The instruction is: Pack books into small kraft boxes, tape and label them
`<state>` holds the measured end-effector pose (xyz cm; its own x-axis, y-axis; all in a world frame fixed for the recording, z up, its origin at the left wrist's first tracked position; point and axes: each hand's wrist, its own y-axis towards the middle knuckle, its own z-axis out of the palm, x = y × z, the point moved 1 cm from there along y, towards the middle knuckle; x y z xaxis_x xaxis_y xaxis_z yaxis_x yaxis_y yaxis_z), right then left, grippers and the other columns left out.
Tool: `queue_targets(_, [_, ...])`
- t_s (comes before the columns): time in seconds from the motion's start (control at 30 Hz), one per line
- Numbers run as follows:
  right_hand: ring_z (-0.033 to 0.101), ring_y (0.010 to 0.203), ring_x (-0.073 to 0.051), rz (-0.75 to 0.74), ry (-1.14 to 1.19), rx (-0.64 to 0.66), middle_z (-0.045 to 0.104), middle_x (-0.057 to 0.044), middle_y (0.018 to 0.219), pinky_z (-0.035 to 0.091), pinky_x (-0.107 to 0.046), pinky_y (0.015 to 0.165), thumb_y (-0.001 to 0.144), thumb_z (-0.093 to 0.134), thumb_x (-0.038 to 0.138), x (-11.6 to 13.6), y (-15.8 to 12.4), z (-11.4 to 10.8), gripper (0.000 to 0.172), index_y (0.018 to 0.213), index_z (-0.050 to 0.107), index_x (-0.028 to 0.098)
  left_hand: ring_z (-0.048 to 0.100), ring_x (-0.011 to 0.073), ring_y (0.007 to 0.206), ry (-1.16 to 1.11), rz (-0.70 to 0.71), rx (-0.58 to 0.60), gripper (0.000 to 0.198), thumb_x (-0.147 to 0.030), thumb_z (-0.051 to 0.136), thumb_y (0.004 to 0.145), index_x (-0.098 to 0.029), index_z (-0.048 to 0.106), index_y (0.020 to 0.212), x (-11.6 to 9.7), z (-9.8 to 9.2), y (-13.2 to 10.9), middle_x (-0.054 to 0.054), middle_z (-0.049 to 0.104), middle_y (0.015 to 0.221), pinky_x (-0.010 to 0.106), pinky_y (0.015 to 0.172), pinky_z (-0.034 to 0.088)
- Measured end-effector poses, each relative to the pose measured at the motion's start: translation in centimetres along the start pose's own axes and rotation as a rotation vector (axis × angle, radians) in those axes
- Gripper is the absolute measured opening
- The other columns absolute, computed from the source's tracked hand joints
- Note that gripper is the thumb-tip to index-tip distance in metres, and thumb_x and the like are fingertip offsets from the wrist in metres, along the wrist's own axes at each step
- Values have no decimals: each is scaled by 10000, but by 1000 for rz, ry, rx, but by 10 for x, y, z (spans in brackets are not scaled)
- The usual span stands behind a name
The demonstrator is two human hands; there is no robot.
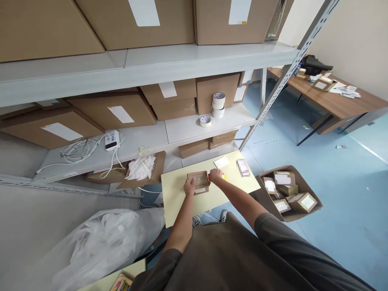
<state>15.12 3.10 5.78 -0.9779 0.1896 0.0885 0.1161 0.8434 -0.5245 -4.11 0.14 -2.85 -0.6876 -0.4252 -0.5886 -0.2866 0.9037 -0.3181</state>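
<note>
A small brown cardboard box (198, 180) lies on a pale yellow tabletop (178, 202); clear tape or film glints across its middle. My left hand (189, 186) is closed on the box's near left side, thumb on top. At the box's right end, my right hand (215, 175) is closed around a red-and-yellow object (224, 176), mostly hidden by the fingers, its kind unclear. Just beyond that hand rests a white card or flat packet (221, 162). Farther right on the tabletop is a blurred-out pinkish item (243, 167).
Metal shelving (182, 60) with large cartons stands ahead, above the tabletop. Tape rolls (218, 105) and a white power strip (112, 140) occupy its middle shelf. An open carton (289, 194) of small boxes sits to the right. A translucent plastic bag (112, 238) bulges at lower left.
</note>
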Motion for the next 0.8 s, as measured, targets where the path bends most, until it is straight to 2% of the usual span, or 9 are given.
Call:
queue_targets(0.1, [716, 1156, -293, 12, -9, -17, 761, -205, 1186, 554, -320, 896, 864, 766, 202, -12, -4, -9, 328, 1182, 762, 119, 742, 299, 1118, 6, -10, 4, 404, -539, 571, 982, -202, 728, 1141, 2, -3, 1, 132, 799, 1114, 340, 933, 555])
queue_targets(0.17, [721, 1134, -287, 29, -10, -26, 767, -196, 1158, 545, -299, 869, 894, 756, 278, -29, -9, -18, 326, 1180, 761, 120, 740, 305, 1124, 8, -15, 10, 405, -538, 571, 981, -197, 726, 1134, 3, -6, 2, 142, 796, 1122, 346, 936, 552])
queue_targets(0.33, [748, 960, -270, 113, 70, -83, 773, -189, 1055, 510, -263, 721, 845, 774, 621, -93, -31, -35, 538, 1063, 779, 130, 740, 310, 1124, 7, -25, 24, 419, -530, 544, 993, -181, 711, 1152, 1, -5, 2, 155, 795, 1124, 355, 938, 550])
queue_targets(0.47, [751, 873, -265, 95, 109, -82, 775, -171, 956, 479, -267, 663, 849, 719, 718, -126, -51, -34, 575, 929, 781, 152, 739, 310, 1125, 20, -16, 35, 408, -527, 559, 987, -184, 711, 1148, -5, -3, 2, 157, 794, 1130, 348, 927, 549])
queue_targets(0.53, [749, 862, -264, 109, 102, -90, 771, -169, 939, 481, -270, 666, 863, 710, 706, -127, -55, -29, 563, 931, 777, 152, 740, 307, 1122, 18, -8, 45, 396, -521, 573, 981, -190, 716, 1145, -6, -3, 1, 153, 796, 1124, 341, 920, 549])
queue_targets(0.6, [744, 873, -266, 123, 82, -104, 767, -175, 945, 495, -277, 691, 870, 718, 676, -118, -54, -24, 537, 951, 772, 148, 739, 305, 1121, 9, -2, 52, 381, -513, 586, 975, -197, 722, 1139, -7, -4, 1, 146, 800, 1109, 338, 920, 549])
queue_targets(0.8, [684, 1088, -302, 19, 136, -34, 749, -162, 1036, 521, -315, 863, 872, 749, 545, -60, -37, -5, 495, 1145, 743, 132, 739, 310, 1116, 38, 6, 43, 378, -505, 598, 966, -205, 728, 1156, -8, -4, 1, 141, 803, 1095, 347, 930, 549])
